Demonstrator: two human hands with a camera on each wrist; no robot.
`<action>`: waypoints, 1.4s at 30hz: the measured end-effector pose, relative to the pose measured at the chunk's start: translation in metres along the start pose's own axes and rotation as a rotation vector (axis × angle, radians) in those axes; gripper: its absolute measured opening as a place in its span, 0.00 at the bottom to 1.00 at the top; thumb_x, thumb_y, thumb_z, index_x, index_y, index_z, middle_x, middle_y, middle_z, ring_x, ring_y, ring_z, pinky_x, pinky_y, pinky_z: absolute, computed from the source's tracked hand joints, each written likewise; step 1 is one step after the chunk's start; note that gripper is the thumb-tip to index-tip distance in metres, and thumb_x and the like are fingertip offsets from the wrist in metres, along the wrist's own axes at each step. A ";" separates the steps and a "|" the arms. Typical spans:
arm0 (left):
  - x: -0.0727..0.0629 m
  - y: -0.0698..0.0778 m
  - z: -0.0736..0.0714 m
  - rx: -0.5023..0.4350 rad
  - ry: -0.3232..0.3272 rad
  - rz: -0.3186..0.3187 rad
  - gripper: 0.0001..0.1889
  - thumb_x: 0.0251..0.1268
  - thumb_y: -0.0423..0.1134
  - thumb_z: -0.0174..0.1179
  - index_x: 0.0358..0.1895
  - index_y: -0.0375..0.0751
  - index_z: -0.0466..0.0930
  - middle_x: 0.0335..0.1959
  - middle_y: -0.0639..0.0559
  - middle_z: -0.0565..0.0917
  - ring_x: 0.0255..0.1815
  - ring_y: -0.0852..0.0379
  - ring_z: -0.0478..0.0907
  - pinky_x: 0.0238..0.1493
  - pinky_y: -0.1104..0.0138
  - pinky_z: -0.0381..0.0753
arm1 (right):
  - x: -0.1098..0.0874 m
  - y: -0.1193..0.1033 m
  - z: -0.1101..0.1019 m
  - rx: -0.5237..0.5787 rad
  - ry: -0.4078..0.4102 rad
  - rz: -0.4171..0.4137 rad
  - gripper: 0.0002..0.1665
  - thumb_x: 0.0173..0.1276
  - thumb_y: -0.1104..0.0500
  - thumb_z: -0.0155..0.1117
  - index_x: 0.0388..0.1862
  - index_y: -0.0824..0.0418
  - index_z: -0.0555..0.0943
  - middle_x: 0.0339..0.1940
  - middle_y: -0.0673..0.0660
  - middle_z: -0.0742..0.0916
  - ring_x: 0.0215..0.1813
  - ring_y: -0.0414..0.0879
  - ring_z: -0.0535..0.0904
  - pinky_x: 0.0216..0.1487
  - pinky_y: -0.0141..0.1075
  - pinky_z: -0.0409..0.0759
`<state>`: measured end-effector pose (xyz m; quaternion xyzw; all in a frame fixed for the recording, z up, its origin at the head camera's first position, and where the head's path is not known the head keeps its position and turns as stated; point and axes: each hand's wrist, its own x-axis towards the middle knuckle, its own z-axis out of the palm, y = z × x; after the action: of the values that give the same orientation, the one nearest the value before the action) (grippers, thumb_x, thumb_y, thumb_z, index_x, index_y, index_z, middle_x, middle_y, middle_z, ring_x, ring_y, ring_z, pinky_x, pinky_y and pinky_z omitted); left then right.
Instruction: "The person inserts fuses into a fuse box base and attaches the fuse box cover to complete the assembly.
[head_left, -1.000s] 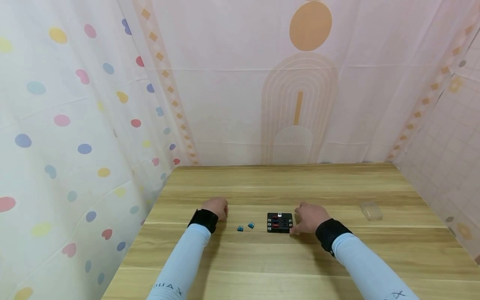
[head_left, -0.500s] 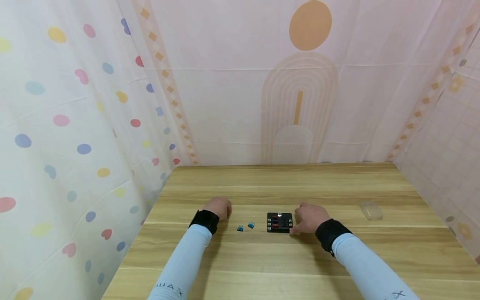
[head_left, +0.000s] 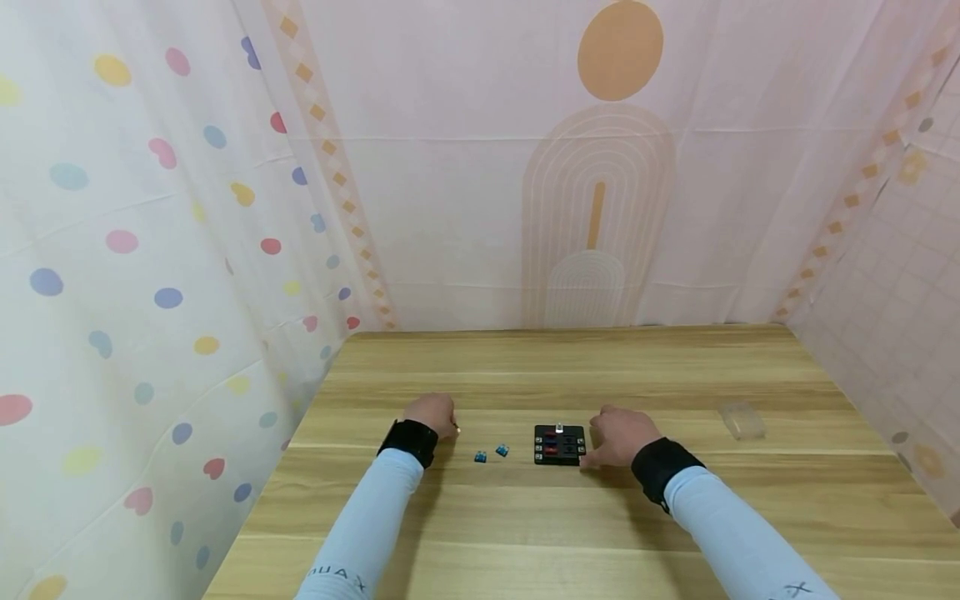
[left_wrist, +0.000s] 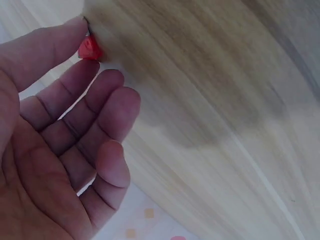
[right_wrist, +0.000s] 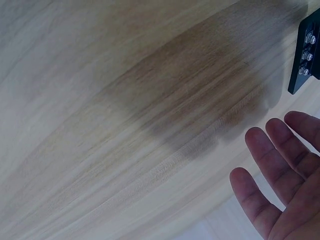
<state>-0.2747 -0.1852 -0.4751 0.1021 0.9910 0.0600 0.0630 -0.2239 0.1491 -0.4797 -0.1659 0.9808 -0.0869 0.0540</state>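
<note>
My left hand point(head_left: 431, 414) is left of two small blue blade fuses point(head_left: 492, 453) lying on the table. In the left wrist view its thumb and index finger pinch a red blade fuse point(left_wrist: 90, 49), a metal prong showing at the thumb tip; the other fingers curve loosely. A black fuse block point(head_left: 559, 446) lies flat further right, with red fuses in its left part and screw terminals along both sides. My right hand point(head_left: 622, 436) is at the block's right edge, thumb at its near corner. In the right wrist view the fingers point(right_wrist: 263, 150) are loosely extended beside the block.
A clear plastic cover point(head_left: 742, 421) lies on the wooden table point(head_left: 510, 542) to the right of the right hand. Patterned curtains point(head_left: 450, 208) hang behind the table and along its sides.
My left hand moved slightly right, then back left, and a small bright tip now shows at its fingertips. The right hand, fuse block and blue fuses have stayed put.
</note>
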 end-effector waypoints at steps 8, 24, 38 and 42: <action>0.001 0.003 0.000 -0.005 0.007 0.044 0.08 0.52 0.36 0.74 0.21 0.47 0.85 0.21 0.58 0.81 0.24 0.58 0.76 0.32 0.62 0.79 | -0.002 -0.003 -0.003 0.004 -0.001 -0.001 0.41 0.47 0.35 0.79 0.51 0.63 0.85 0.45 0.57 0.84 0.44 0.53 0.81 0.47 0.48 0.81; 0.005 0.003 0.003 0.011 0.025 0.095 0.06 0.52 0.32 0.74 0.23 0.45 0.86 0.22 0.57 0.82 0.26 0.58 0.77 0.32 0.64 0.79 | -0.001 -0.001 -0.002 -0.011 0.006 -0.013 0.39 0.47 0.35 0.78 0.49 0.62 0.85 0.45 0.58 0.85 0.44 0.53 0.82 0.46 0.48 0.81; 0.007 0.003 0.006 0.026 0.048 0.117 0.12 0.52 0.29 0.72 0.18 0.47 0.82 0.19 0.59 0.79 0.24 0.59 0.74 0.30 0.65 0.78 | -0.001 0.000 -0.002 0.008 -0.004 -0.009 0.42 0.47 0.35 0.78 0.52 0.63 0.85 0.49 0.60 0.84 0.47 0.55 0.82 0.47 0.49 0.81; 0.006 0.004 0.005 0.025 0.053 0.121 0.12 0.52 0.29 0.72 0.18 0.47 0.82 0.19 0.58 0.79 0.24 0.59 0.74 0.30 0.64 0.78 | -0.001 0.001 -0.001 0.004 -0.005 -0.008 0.41 0.47 0.35 0.78 0.51 0.63 0.85 0.48 0.60 0.85 0.47 0.54 0.82 0.47 0.48 0.81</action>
<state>-0.2789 -0.1792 -0.4800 0.1609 0.9850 0.0539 0.0317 -0.2231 0.1502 -0.4793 -0.1699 0.9799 -0.0886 0.0562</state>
